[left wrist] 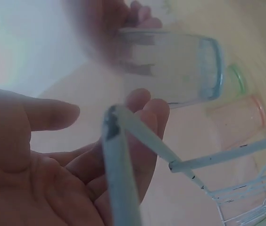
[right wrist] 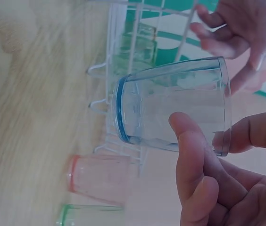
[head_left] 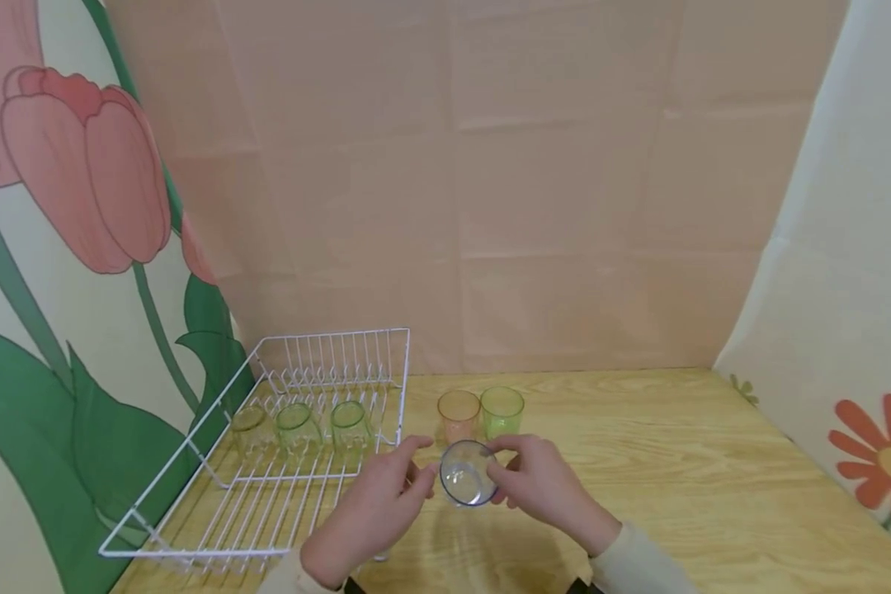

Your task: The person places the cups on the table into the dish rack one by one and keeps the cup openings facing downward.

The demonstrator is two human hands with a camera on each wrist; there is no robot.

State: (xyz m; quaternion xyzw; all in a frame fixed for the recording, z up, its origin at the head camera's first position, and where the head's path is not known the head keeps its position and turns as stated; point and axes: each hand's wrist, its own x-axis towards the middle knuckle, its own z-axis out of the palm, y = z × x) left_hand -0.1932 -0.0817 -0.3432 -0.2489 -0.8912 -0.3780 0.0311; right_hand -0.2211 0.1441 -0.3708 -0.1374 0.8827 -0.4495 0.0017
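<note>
A clear tumbler with a blue tint is raised above the table, its open mouth turned up towards the head camera. My right hand pinches it by the rim, and fingers lie along the outside wall in the right wrist view. On the other side, my left hand is held near the tumbler with fingers spread and nothing in its grasp. Fingertips of that hand overlap the tumbler's wall in the left wrist view. Behind the tumbler, an orange tumbler and a green tumbler stand upright side by side.
To the left is a white wire dish rack. It holds a row of upside-down tumblers: a yellowish one and two green ones. The wood-grain table meets a plain backdrop behind and flower-printed sheets at both sides.
</note>
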